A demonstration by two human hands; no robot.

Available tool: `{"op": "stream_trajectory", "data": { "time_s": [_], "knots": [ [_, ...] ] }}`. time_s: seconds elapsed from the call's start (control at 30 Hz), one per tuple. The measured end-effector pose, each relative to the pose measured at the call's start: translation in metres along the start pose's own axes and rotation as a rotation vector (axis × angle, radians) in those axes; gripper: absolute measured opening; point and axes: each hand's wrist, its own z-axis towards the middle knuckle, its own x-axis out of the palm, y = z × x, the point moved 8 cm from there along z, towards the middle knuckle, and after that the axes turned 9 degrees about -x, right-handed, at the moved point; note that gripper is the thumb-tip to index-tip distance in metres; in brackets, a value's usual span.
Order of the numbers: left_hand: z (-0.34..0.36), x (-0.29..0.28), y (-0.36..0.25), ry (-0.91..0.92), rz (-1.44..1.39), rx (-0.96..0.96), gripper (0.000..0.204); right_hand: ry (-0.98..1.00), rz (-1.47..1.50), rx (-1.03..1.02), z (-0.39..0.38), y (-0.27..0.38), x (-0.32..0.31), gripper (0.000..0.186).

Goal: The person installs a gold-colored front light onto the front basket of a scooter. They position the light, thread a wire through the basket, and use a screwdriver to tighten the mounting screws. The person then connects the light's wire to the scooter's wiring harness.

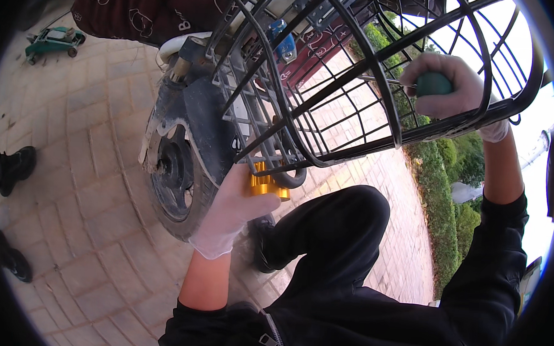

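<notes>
The right hand (446,87), in a thin white glove, is closed tight around the green handle of a screwdriver (430,84); the thin metal shaft runs left from the fist through the bars of a black wire basket (330,82), and the hand itself sits at the basket's right rim, partly behind a thick bar. The left hand (233,208), gloved the same way, reaches up beneath the basket and its fingers are curled against a gold-coloured metal fitting (263,183) that sits right under the basket's lower frame, touching the black tube there; how fully the fingers close round it is hidden by the palm. The basket is mounted at the front of a scooter (187,101), above its dusty mudguard and front wheel (177,175), and its bars cross in front of most of what lies inside. A patterned dark red cover (129,9) hangs over the scooter's top. The person's black-trousered knee (343,219) is bent just below the basket. On the brick paving (87,134), two black shoes (14,168) of someone else stand at the left edge, and a green floor jack (54,39) sits far off at upper left. A hedge (440,180) borders the paving on the right
</notes>
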Motion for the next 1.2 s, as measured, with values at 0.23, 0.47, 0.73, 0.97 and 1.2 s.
{"op": "stream_trajectory", "data": {
  "time_s": [0.23, 0.47, 0.73, 0.97, 1.2],
  "knots": [
    [-0.002, 0.010, -0.016, -0.058, -0.032, 0.005, 0.061, -0.733, 0.214, 0.356, -0.117, -0.020, -0.024, 0.043],
    [-0.016, 0.019, -0.038, -0.182, 0.289, -0.098, 0.047, -0.947, 0.260, 0.298, -0.177, -0.014, 0.014, 0.039],
    [-0.043, 0.020, -0.093, -0.366, 0.434, 0.003, 0.097, -0.900, 0.961, -0.149, -0.245, -0.098, 0.059, 0.043],
    [-0.081, 0.044, -0.143, -0.465, 0.647, 0.406, 0.096, -0.543, 1.115, 0.655, -0.223, -0.281, 0.312, 0.023],
    [-0.108, 0.116, -0.202, -0.654, 0.907, 0.756, 0.088, -0.834, 0.730, 0.561, -0.127, -0.309, 0.344, 0.031]
  ]
}}
